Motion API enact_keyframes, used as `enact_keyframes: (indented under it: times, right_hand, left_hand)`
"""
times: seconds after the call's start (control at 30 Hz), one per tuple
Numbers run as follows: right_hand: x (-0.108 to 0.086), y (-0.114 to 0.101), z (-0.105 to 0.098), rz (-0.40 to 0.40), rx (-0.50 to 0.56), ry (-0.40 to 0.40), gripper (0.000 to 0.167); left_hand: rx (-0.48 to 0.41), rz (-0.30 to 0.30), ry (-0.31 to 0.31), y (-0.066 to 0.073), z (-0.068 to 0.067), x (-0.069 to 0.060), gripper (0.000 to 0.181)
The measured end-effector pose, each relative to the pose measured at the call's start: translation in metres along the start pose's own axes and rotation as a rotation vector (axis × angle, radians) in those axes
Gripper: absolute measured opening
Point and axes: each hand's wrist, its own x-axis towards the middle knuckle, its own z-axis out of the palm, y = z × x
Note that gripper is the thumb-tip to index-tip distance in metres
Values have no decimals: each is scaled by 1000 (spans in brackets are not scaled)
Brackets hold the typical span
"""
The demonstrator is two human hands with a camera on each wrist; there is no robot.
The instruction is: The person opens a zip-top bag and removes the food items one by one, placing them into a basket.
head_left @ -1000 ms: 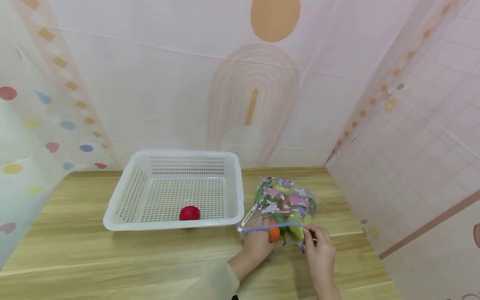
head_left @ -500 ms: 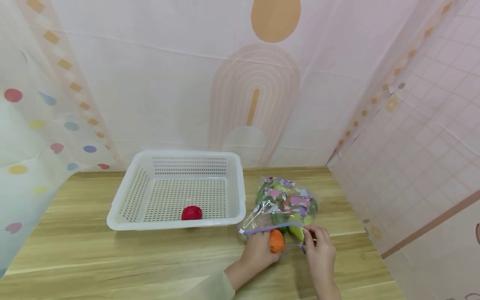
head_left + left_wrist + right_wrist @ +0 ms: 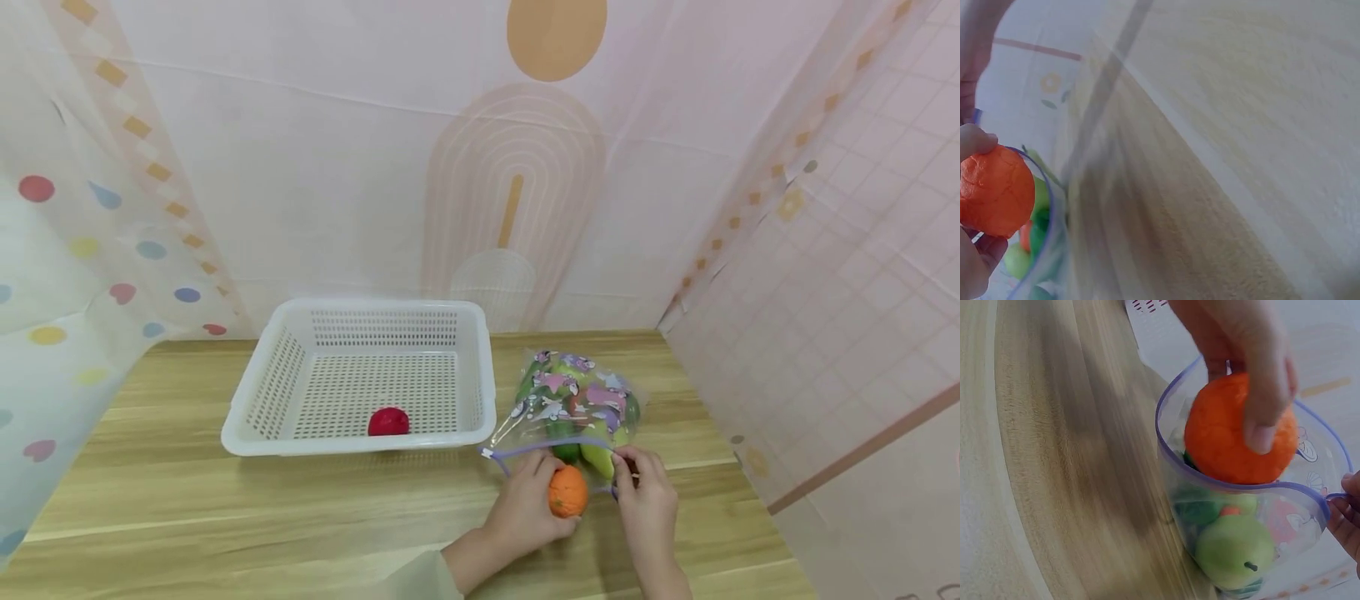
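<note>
My left hand [image 3: 527, 504] grips an orange [image 3: 567, 492] at the mouth of a clear zip bag [image 3: 585, 392] with a purple zip edge. In the left wrist view, its fingers and thumb curl round the orange [image 3: 997, 190]. My right hand [image 3: 647, 500] pinches the right end of the bag's open edge, also visible in the right wrist view by its fingers [image 3: 1346, 522]. Inside the bag lie a green apple-like fruit [image 3: 1235, 550], dark green pieces and a bit of red. The bag's print hides part of its contents.
A white perforated basket [image 3: 232, 433] stands left of the bag, with one red round piece [image 3: 388, 422] in it. Both rest on a wood-grain table [image 3: 225, 525]. Patterned cloth [image 3: 360, 192] hangs behind and at the sides.
My left hand has drawn the orange out of the bag, toward me and slightly right. My right hand keeps its pinch on the bag's edge.
</note>
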Motion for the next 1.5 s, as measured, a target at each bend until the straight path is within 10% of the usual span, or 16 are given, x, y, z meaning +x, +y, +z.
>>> enact_keyframes:
  times: [0.57, 1.03, 1.5]
  right_hand:
    - [0, -1, -1, 1, -14, 2, 11]
    - [-2, -5, 1, 1, -9, 4, 11]
    - [-6, -3, 2, 24, 24, 12, 12]
  left_hand:
    - [-105, 91, 10, 20, -51, 4, 56]
    - [-30, 24, 104, 7, -91, 14, 57]
    - [36, -311, 192, -48, -122, 26, 60]
